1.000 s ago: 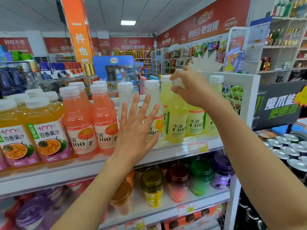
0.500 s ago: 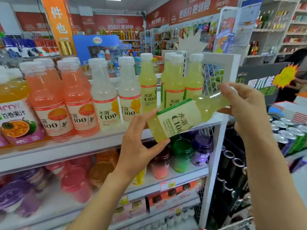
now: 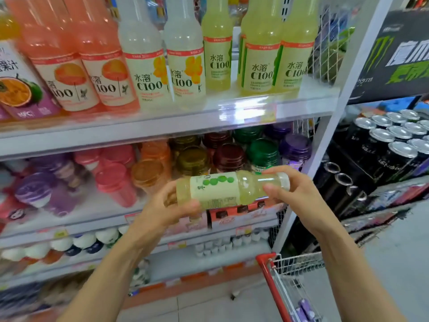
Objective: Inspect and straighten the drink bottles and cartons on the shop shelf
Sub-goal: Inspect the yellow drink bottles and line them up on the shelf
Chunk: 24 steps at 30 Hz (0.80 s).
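Below the shelf point(image 3: 162, 126), mid-frame, both hands grip a bottle point(image 3: 222, 190) sideways: left hand point(image 3: 167, 210) on its base, right hand point(image 3: 292, 194) at its neck. Inspection looks underway; next, stand it upright among the yellow-green bottles at upper right.

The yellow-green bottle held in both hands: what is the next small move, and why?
Probably tip it upright, cap up, and lift it toward the upper shelf. The yellow-green bottle lies sideways, the left hand gripping its base and the right hand pinching its neck. In the row there, one set-back bottle leaves a front spot free.
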Tool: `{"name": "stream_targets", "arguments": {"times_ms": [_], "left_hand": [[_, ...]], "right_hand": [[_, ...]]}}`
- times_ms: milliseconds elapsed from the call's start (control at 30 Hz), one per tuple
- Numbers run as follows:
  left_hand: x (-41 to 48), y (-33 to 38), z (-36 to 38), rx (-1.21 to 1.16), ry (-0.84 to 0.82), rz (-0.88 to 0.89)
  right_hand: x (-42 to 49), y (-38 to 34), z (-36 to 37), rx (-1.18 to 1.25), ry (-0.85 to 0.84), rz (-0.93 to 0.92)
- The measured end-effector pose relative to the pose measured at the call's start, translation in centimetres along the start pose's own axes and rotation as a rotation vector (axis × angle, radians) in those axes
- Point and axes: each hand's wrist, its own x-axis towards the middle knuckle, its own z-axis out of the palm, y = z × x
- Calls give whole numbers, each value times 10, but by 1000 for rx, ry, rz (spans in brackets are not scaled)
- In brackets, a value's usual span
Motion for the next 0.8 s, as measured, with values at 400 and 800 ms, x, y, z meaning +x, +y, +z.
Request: {"name": "stream_targets", "arguments": {"times_ms": [400, 800], "left_hand": [[-21, -10, 8, 174, 288, -101], [-31, 1, 37, 836, 256, 309]], "right_hand": [[-11, 59, 16, -9, -284, 170], [-19, 72, 73, -163, -487, -75]]}}
